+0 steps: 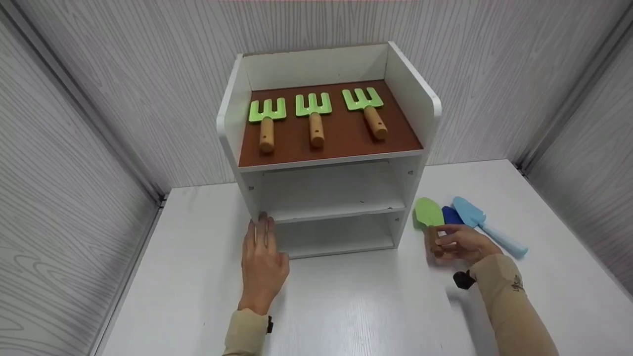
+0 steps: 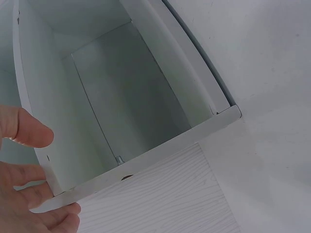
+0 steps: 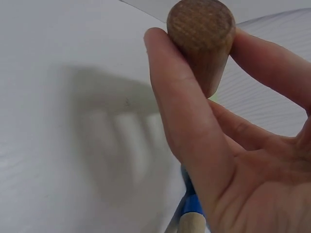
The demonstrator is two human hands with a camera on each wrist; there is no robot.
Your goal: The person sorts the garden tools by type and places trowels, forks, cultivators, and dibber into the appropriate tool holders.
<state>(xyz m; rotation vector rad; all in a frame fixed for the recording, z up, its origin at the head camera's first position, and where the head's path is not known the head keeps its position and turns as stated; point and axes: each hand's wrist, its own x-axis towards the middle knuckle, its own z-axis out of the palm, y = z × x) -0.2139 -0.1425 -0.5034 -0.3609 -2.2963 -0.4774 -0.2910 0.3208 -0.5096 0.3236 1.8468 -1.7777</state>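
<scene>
My right hand (image 1: 467,242) pinches the wooden handle (image 3: 201,43) of a green trowel (image 1: 429,212), whose blade points toward the back. Beside it are a dark blue tool (image 1: 451,215), partly hidden by the hand, and a light blue trowel (image 1: 487,225). My left hand (image 1: 263,264) rests with fairly straight fingers against the left front edge of a white shelf unit (image 1: 316,217). In the left wrist view, the fingertips (image 2: 68,221) touch that side panel's edge. Three green hand forks with wooden handles, including a middle fork (image 1: 315,118), lie on the brown top.
The shelf unit has raised walls (image 1: 415,79) around its top and two compartments below. It stands on a white table (image 1: 346,306), with wood-patterned panels (image 1: 99,99) at the back and both sides.
</scene>
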